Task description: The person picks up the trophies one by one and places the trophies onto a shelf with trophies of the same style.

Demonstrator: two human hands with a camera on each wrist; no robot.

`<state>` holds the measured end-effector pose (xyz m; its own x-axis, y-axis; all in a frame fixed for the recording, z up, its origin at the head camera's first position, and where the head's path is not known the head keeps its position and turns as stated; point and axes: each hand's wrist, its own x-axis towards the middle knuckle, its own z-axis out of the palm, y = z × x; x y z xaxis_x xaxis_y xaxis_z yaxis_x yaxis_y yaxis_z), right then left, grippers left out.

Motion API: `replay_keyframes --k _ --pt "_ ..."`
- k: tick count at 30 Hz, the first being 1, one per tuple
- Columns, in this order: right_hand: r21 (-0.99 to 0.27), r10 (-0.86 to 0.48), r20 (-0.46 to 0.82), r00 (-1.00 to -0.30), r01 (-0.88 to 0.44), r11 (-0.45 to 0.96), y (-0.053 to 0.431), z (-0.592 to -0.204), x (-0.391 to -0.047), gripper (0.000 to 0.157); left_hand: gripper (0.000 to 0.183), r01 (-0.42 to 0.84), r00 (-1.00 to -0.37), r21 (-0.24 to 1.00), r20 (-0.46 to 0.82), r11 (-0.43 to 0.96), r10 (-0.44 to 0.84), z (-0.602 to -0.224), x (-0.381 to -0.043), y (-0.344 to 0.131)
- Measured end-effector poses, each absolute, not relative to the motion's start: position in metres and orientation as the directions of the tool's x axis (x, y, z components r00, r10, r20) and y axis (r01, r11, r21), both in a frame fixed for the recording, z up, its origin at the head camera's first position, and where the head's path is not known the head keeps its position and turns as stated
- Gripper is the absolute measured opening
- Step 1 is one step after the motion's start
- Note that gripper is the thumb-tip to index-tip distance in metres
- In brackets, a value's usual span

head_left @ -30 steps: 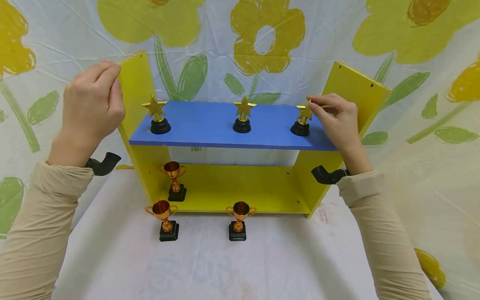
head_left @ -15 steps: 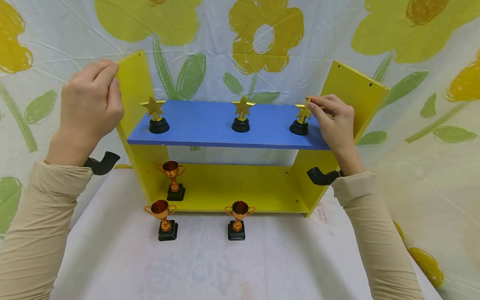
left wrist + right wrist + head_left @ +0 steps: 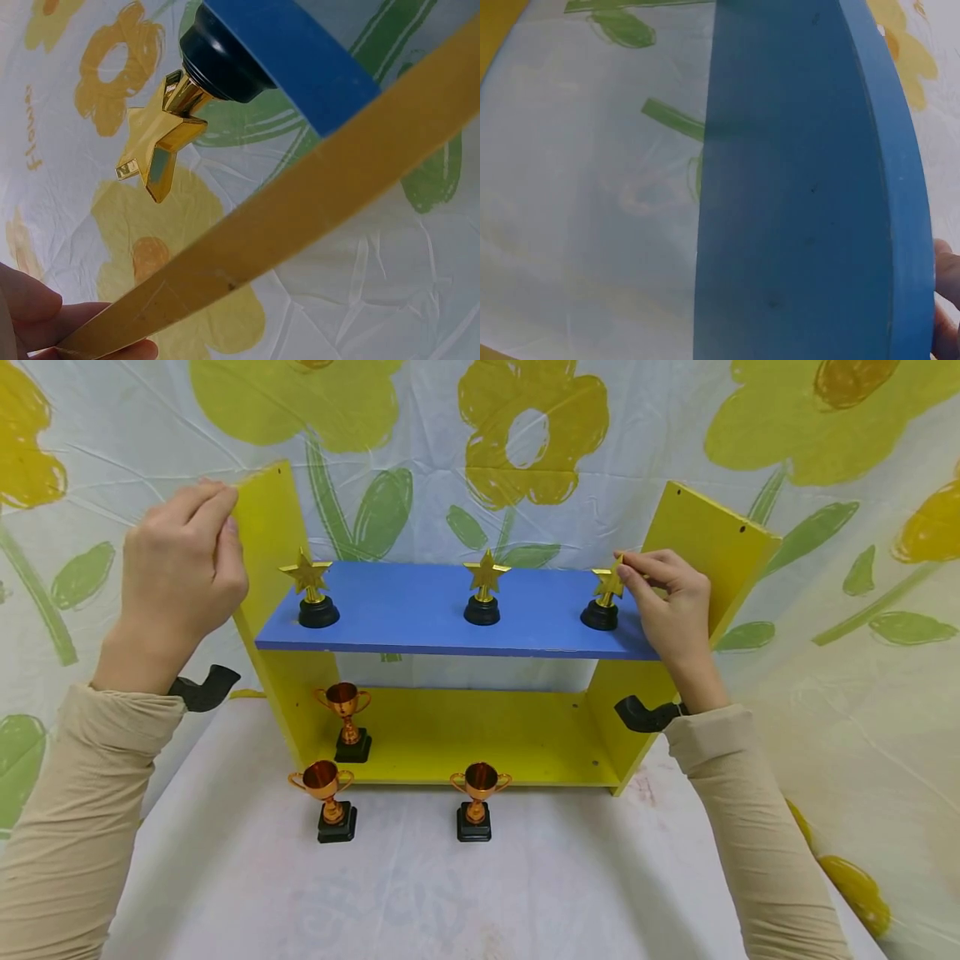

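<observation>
My left hand (image 3: 183,560) grips the upper front edge of the yellow left side panel (image 3: 273,518) of a small shelf unit; in the left wrist view, fingertips (image 3: 30,300) show on both sides of that panel (image 3: 247,262). At the blue board's right end, my right hand (image 3: 671,602) pinches the gold star of a star trophy (image 3: 600,612) between thumb and fingers. Its black base stands on the blue board (image 3: 405,602). Two more star trophies stand there, one at the left (image 3: 318,610) and one in the middle (image 3: 483,610). The right wrist view shows the blue board's underside (image 3: 795,187), which hides the trophy.
One copper-coloured cup trophy (image 3: 348,718) stands on the yellow bottom board (image 3: 480,735), at its left end. Two similar cups, a left one (image 3: 330,810) and a middle one (image 3: 475,810), stand before the unit on the white cloth (image 3: 420,902). Behind hangs a flowered sheet (image 3: 427,443).
My right wrist and forearm have shifted slightly left since a second ago, with the star still pinched. The left hand keeps its grip on the panel. The trophies stay in their places.
</observation>
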<state>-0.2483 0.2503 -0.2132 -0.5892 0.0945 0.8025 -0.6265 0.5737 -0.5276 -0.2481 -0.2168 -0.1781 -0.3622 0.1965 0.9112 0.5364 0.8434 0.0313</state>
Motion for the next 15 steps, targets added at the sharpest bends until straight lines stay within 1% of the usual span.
replay_keyframes --k 6,10,15 --pt "-0.540 0.121 0.795 -0.595 -0.601 0.589 0.265 -0.221 -0.261 0.020 0.041 0.538 -0.357 0.033 0.914 0.842 0.191 -0.179 -0.249 -0.217" --pt "-0.557 0.144 0.782 -0.606 -0.577 0.597 0.267 -0.222 -0.259 0.021 0.041 0.538 -0.358 0.037 0.915 0.842 0.189 -0.179 -0.250 -0.217" --pt "-0.554 0.153 0.786 -0.599 -0.571 0.606 0.268 -0.221 -0.255 0.021 0.040 0.537 -0.359 0.038 0.915 0.843 0.187 -0.180 -0.250 -0.217"
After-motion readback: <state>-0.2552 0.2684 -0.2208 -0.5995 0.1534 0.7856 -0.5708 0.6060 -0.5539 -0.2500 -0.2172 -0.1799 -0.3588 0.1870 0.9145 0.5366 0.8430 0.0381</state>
